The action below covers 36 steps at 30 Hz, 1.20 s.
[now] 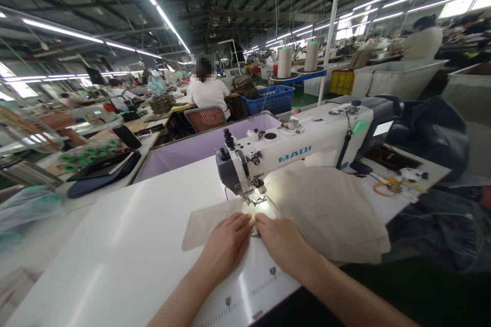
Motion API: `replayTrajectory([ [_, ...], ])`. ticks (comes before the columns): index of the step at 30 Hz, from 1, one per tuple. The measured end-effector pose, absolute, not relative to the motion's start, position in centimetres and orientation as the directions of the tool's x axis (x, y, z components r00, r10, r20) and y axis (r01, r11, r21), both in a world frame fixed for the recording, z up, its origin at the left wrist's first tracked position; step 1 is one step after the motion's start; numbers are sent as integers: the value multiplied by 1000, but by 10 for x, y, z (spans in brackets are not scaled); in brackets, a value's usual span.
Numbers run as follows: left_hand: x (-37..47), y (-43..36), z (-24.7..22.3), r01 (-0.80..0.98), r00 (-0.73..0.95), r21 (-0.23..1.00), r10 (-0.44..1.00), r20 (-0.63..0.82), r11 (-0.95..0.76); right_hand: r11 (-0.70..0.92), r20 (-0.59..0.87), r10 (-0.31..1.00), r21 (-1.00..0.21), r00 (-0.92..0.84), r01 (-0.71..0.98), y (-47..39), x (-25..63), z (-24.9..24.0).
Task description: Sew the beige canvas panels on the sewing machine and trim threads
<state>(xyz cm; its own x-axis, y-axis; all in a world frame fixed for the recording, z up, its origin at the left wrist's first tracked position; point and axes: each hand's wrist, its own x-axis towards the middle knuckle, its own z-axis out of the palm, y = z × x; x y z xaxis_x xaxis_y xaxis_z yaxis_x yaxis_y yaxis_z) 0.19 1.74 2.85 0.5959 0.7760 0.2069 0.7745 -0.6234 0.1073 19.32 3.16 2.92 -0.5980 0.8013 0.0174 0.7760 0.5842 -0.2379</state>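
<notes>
Both hands are close together just in front of the lit presser foot (260, 199) of a white sewing machine (307, 140). My left hand (229, 240) is closed, its fingertips on the edge of a beige fabric piece (203, 222) that lies flat to the left of the needle. Beside it, my right hand (282, 239) is closed too, with thumb and fingers pinching the fabric edge at the foot. A larger beige fabric piece (330, 214) spreads to the right under the machine arm and hangs over the table's front edge. The fingertips partly hide the seam.
The white tabletop (146, 235) has a printed ruler along its front. Scissors with yellow handles (387, 187) lie at the right. Behind the machine are a lilac bin (184, 150), a blue basket (270, 100) and thread cones (284, 63). A person in white (209, 93) sits ahead.
</notes>
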Motion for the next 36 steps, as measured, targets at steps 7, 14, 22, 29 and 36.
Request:
replayTrajectory([
  [7,-4,38,27,801,562,96,797,221,-591,559,45,820,-276,-570,782,49,184,31],
  [14,-14,59,29,799,557,107,795,239,-592,562,75,820,-292,-568,774,53,180,26],
  [22,-20,59,15,831,511,99,821,256,-548,565,105,823,-245,-558,788,21,179,0],
  [29,-18,57,17,859,471,103,852,229,-502,572,136,819,-260,-557,778,19,177,-5],
  [36,8,28,36,859,464,185,878,116,-478,496,82,860,-368,-504,786,13,187,16],
])
